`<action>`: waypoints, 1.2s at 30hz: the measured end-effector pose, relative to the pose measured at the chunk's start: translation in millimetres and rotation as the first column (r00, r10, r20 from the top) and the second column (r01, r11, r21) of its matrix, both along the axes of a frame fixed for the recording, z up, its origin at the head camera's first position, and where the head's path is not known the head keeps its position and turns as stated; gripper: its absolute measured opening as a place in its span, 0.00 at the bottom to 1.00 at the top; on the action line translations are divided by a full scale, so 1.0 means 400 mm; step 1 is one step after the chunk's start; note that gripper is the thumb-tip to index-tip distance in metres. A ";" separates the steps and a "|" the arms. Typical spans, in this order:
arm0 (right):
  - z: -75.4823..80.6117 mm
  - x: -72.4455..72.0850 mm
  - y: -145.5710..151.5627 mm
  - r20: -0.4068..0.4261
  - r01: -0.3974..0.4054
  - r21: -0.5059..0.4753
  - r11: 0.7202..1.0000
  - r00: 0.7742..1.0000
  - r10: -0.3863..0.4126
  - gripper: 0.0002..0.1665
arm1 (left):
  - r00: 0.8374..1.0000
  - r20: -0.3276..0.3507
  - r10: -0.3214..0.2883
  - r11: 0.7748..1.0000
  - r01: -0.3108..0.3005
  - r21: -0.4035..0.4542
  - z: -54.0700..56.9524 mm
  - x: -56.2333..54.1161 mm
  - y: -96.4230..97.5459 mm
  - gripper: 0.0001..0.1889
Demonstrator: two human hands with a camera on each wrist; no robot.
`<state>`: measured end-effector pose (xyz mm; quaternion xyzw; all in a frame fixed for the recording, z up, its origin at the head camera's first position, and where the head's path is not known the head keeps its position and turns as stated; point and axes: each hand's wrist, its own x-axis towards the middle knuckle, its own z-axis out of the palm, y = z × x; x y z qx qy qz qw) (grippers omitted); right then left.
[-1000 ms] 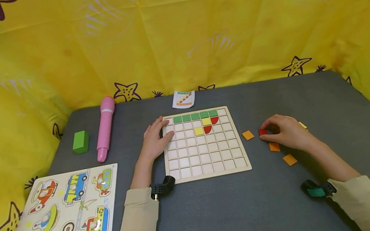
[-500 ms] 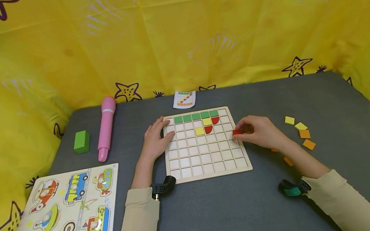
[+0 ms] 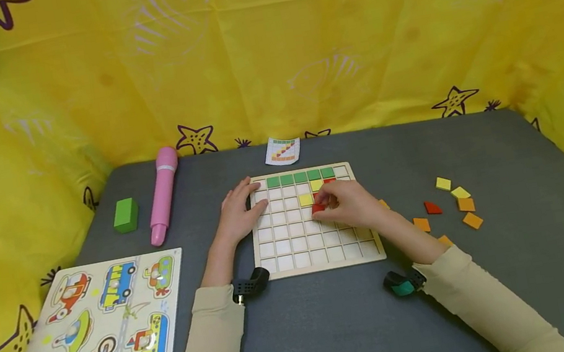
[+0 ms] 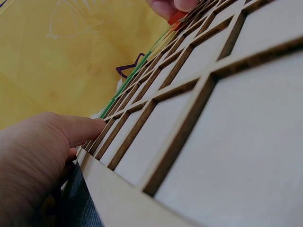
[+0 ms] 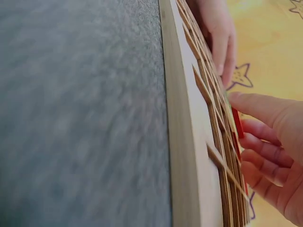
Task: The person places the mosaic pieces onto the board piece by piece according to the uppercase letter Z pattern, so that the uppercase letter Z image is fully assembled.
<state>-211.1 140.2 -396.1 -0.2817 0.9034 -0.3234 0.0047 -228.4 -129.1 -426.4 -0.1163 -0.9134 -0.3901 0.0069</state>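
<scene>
Now right hand (image 3: 346, 202) has come in over the wooden grid board (image 3: 286, 263), red tile (image 3: 317, 208) pinched at its fingertips; placing looks underway. Left hand (image 3: 238, 214), fingers spread, rests on the edge beneath it.

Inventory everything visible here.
Grid board: 1, pale wood, centre
Green tiles: 5, board's far row
Yellow tiles: 4, on and beside board
Red tiles: 4, on board, beside, held
Orange tiles: 5 visible, beside board
Card: 1, white, behind board
Microphone-like toy: 1, pink, left
Block: 1, green, far left
Puzzle: 1, multicoloured, near left
Cloth: count unclear, yellow, background
Table: 1, grey, beneath
Cameras: 2, black, wrists
Sleeves: 2, beige, forearms
Left hand: 1, board's left edge
Right hand: 1, over board
</scene>
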 end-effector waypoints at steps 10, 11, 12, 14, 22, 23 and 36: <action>-0.008 -0.006 -0.017 -0.012 -0.040 0.004 0.999 0.999 0.040 0.12 | 1.000 -0.007 -0.010 1.000 0.010 -0.003 -0.004 -0.005 0.008 0.26; -0.009 -0.006 -0.017 -0.014 -0.043 0.002 0.999 0.999 0.043 0.12 | 1.000 -0.006 -0.010 1.000 0.010 -0.004 -0.004 -0.006 0.009 0.26; -0.008 -0.004 -0.016 -0.017 -0.045 -0.002 0.999 0.999 0.045 0.12 | 1.000 -0.006 -0.009 1.000 0.009 -0.004 -0.005 -0.006 0.009 0.26; -0.009 -0.002 -0.015 -0.014 -0.044 -0.010 0.999 0.999 0.044 0.11 | 1.000 -0.004 -0.011 1.000 0.011 -0.002 -0.005 -0.006 0.010 0.26; -0.011 0.012 -0.003 0.025 -0.016 -0.065 0.998 1.000 0.017 0.12 | 1.000 -0.003 -0.011 1.000 0.011 0.002 -0.001 0.000 0.013 0.26; -0.012 0.013 0.002 0.037 -0.001 -0.078 0.997 0.999 0.004 0.11 | 1.000 -0.001 -0.011 1.000 0.011 0.002 0.000 0.000 0.014 0.26; 0.011 0.042 0.179 0.053 0.143 -0.034 0.989 0.989 -0.141 0.10 | 1.000 -0.002 -0.001 1.000 0.001 -0.003 0.000 -0.001 0.001 0.27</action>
